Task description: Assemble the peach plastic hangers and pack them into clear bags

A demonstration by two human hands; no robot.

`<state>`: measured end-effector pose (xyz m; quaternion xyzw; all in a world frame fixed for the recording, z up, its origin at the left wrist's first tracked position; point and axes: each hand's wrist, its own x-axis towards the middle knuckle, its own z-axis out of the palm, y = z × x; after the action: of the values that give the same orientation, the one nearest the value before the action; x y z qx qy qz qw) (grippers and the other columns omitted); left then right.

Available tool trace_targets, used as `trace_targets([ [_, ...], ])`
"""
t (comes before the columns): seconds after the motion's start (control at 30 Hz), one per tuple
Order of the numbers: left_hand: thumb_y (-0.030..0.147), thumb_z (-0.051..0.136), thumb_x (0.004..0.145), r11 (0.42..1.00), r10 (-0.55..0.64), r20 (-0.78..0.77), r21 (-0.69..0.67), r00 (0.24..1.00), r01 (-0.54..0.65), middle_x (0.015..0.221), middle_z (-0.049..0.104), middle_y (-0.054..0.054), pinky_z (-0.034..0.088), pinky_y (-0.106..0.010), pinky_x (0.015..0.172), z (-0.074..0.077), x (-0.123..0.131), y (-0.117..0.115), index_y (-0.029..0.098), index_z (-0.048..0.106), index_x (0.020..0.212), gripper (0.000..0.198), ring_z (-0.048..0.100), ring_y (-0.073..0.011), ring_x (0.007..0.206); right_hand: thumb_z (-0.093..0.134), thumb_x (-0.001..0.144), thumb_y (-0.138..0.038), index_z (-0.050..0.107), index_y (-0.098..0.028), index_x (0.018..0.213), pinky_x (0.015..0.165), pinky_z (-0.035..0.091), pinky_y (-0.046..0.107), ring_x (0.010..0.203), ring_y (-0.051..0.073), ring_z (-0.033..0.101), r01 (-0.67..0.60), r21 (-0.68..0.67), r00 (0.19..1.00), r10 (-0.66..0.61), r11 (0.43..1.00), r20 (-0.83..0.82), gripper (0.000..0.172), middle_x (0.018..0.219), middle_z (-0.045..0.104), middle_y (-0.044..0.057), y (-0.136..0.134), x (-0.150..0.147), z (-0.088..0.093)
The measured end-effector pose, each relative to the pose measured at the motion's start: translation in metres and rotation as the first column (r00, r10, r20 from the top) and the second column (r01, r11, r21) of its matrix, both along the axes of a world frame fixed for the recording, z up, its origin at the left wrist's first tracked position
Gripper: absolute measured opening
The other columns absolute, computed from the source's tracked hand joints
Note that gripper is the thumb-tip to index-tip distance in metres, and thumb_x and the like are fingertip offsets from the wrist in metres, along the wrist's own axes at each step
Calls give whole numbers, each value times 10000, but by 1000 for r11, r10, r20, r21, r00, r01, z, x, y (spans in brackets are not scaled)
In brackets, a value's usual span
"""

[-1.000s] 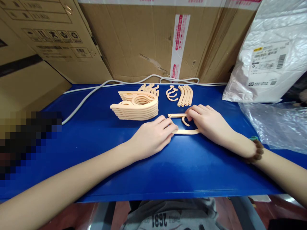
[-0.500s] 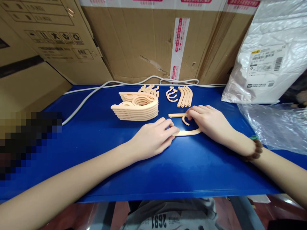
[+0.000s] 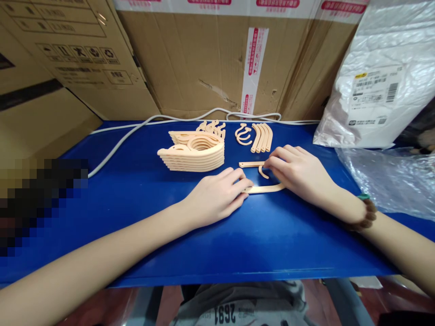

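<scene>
A peach plastic hanger piece (image 3: 267,188) lies flat on the blue table (image 3: 142,213) between my hands. My left hand (image 3: 217,197) rests palm down with its fingers curled, pinching the piece's left end. My right hand (image 3: 299,174) lies over the right end, fingers bent down onto it and onto a small hook (image 3: 262,172) and a straight bar (image 3: 249,164) of the same plastic. A bead bracelet (image 3: 366,213) sits on my right wrist.
Behind my hands stand a stack of assembled peach hangers (image 3: 193,154), loose hooks (image 3: 242,133) and curved arms (image 3: 262,136). A white cable (image 3: 136,130) runs along the back. Cardboard boxes (image 3: 204,54) wall the rear; plastic bags (image 3: 377,77) lie at right.
My right hand's fingers have lifted and arched slightly over the pieces. The left hand and the hanger piece stay almost where they were.
</scene>
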<state>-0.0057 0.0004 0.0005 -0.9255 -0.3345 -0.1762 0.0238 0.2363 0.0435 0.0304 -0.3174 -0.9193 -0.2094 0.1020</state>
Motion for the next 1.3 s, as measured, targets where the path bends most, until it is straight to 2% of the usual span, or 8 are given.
trace_targets([
  [0.13,292,403,1027,1000,10,20,19,1000,-10,1023,615,-38,478,-303,732,0,0,0,183,607,1131,254,565,-197,933,438,1012,-313,651,-158,920,690,354,310,728,181,542,-123,-65,992,122,990,-26,278,807,648,50,-8,-4,5],
  [0.3,280,398,1027,999,33,8,30,999,-33,974,617,-42,466,-299,728,0,-1,1,173,618,1005,245,560,-193,894,450,1003,-428,662,-170,874,720,396,302,803,177,591,-222,-224,974,224,949,-16,358,848,659,54,-14,-6,2],
  [0.5,265,408,1023,997,54,17,49,998,-54,968,631,-42,461,-289,715,0,-2,0,177,613,988,226,572,-186,885,431,1020,-356,658,-173,913,777,434,293,835,169,601,-210,-246,977,213,946,-15,310,881,645,52,-15,-7,-2],
  [0.63,265,427,1018,996,75,51,53,996,-78,950,635,-34,463,-290,705,2,-2,0,170,588,979,191,586,-179,877,401,1028,-304,592,-162,865,747,413,316,769,185,586,-186,-89,978,193,979,79,288,821,623,50,-18,-13,-5],
  [0.73,269,430,1015,994,81,71,61,994,-85,899,625,-27,461,-289,685,3,-1,0,168,557,926,186,588,-175,845,414,1019,-238,565,-160,933,660,364,322,677,182,567,-178,20,969,172,984,178,190,791,617,38,-22,-14,-8],
  [0.83,261,427,1012,994,74,52,79,996,-77,865,613,-24,446,-288,648,2,-1,0,170,546,896,189,577,-176,810,419,1012,-192,547,-153,1015,600,312,320,626,173,562,-179,54,960,162,982,229,134,780,615,30,-24,-13,-11],
  [1.1,257,438,1012,996,60,42,58,997,-63,868,617,-19,433,-275,639,1,-1,1,171,557,908,180,574,-172,808,336,1047,-302,559,-168,958,486,160,304,489,106,498,-130,-77,985,137,989,106,276,771,644,24,-21,-13,-13],
  [1.3,269,424,1017,997,48,34,59,998,-50,896,631,-26,449,-270,642,1,-1,-2,174,573,938,194,600,-173,831,382,1021,-367,608,-151,999,486,168,289,502,120,524,-122,-190,991,130,974,32,313,725,664,31,-21,-12,-11],
])
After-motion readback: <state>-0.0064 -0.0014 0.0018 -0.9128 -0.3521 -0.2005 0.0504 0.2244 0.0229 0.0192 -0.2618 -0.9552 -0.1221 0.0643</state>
